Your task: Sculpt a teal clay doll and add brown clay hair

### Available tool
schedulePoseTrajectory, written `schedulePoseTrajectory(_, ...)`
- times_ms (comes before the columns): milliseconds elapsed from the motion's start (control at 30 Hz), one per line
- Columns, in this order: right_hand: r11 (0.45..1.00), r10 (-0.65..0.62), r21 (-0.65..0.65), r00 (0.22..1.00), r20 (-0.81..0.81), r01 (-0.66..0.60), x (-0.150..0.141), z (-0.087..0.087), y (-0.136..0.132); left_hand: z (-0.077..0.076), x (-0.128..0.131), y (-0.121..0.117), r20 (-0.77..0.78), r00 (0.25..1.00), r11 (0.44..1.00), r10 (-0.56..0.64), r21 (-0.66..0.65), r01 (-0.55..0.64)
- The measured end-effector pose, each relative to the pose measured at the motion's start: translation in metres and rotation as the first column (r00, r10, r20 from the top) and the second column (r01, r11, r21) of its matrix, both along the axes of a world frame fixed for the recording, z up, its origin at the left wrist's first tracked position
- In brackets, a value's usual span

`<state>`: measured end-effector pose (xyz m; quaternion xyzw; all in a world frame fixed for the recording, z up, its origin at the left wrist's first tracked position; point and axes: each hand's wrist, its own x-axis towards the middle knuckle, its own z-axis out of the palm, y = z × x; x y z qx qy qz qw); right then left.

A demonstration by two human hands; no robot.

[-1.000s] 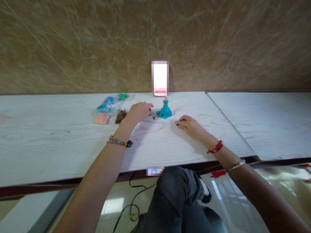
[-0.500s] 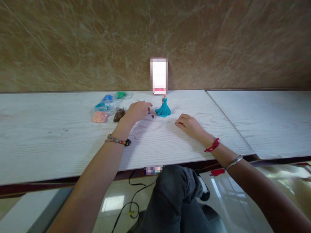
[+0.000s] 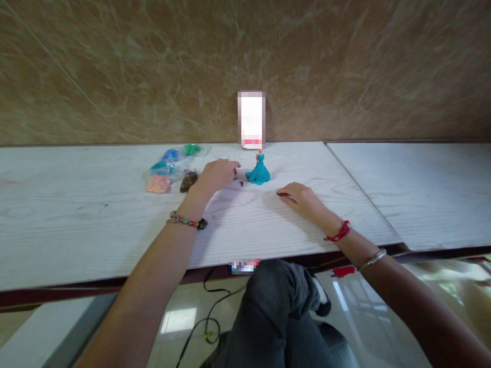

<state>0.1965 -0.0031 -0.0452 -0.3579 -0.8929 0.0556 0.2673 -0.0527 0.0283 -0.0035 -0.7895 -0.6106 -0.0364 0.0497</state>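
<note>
A clay figure [image 3: 258,170] in a turquoise dress stands upright on the white table [image 3: 238,225], between my two hands. My left hand [image 3: 218,175] is just left of it, index finger pointing out and the other fingers curled; a dark speck shows under the fingertips, too small to name. Close by lies a tiny dark brown crumb of clay [image 3: 241,183]. To the figure's right, my right hand [image 3: 301,198] rests low over the tabletop, its thumb and fingers pinched on a small dark bit of clay [image 3: 283,194].
Bags of clay lie at the left: brown [image 3: 188,181], peach [image 3: 158,184], turquoise [image 3: 162,167], blue [image 3: 171,154] and green [image 3: 192,149]. A phone [image 3: 251,120] with a blurred screen leans on the marbled wall [image 3: 115,66]. A seam [image 3: 360,189] crosses the table at the right.
My right hand has turned a little and its thumb has slid lower, so the dark bit of clay at its fingertips shows. The left hand and the figure have stayed put.
</note>
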Motion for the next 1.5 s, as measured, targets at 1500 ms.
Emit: schedulePoseTrajectory(1500, 0.994, 0.029, -0.097, 0.965, -0.26, -0.056, -0.049, 0.092, 0.09, -0.003, 0.015, -0.002, 0.541, 0.831, 0.966, -0.128, 0.256, -0.017)
